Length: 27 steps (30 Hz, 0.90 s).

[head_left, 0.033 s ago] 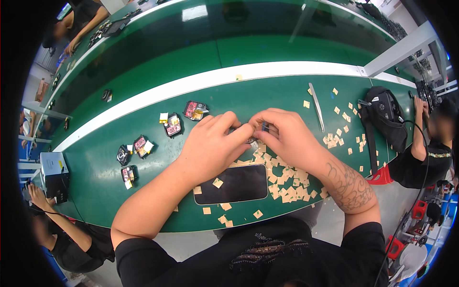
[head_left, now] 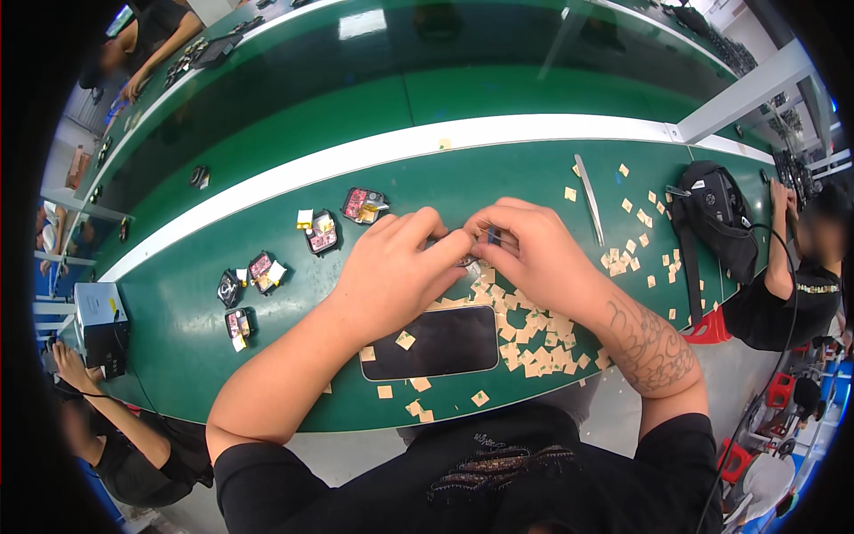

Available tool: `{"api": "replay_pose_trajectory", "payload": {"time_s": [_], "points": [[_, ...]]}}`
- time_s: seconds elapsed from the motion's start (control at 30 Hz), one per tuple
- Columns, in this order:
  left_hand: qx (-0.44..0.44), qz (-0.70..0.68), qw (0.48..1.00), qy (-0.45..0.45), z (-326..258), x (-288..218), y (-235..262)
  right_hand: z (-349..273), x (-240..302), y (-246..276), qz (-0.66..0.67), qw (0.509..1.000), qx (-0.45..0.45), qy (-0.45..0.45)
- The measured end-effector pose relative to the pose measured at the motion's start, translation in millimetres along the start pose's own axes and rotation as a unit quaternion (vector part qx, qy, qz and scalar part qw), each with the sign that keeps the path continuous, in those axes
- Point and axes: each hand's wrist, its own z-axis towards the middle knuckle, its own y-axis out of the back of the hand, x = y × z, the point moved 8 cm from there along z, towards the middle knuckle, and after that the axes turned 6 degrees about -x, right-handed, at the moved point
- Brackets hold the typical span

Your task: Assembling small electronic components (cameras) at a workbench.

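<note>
While the left hand point(head_left: 391, 271) and right hand point(head_left: 534, 254) meet fingertip to fingertip above the green tabletop point(head_left: 445, 169), both pinch a small part point(head_left: 469, 258), too tiny to make out; beneath lies a flat, glossy black slab point(head_left: 440, 343); thin tan paper squares point(head_left: 534, 343) scatter around it; slim metal tweezers point(head_left: 589, 198) rest beyond; a matte black bag point(head_left: 712, 218) slumps at the right.

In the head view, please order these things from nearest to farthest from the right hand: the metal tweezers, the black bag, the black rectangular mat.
From the right hand:
1. Black rectangular mat, just below the hands, toward the person.
2. Metal tweezers, up and to the right; nearly as close, hard to call.
3. Black bag, far right on the green table.
</note>
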Motion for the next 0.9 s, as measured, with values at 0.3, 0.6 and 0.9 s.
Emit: {"api": "replay_pose_trajectory", "payload": {"time_s": [0.3,0.6,0.9], "points": [[0.0,-0.008,1.0,0.014,-1,0,2,-1,-6,-3,-0.013,0.999,-0.04,0.005],[-0.007,0.014,1.0,0.023,-3,-2,-3,0,-5,-8,-0.038,0.996,-0.064,0.043],[-0.031,0.012,0.995,0.096,-3,1,1,-15,11,-1,-0.101,0.99,-0.066,0.071]]}}
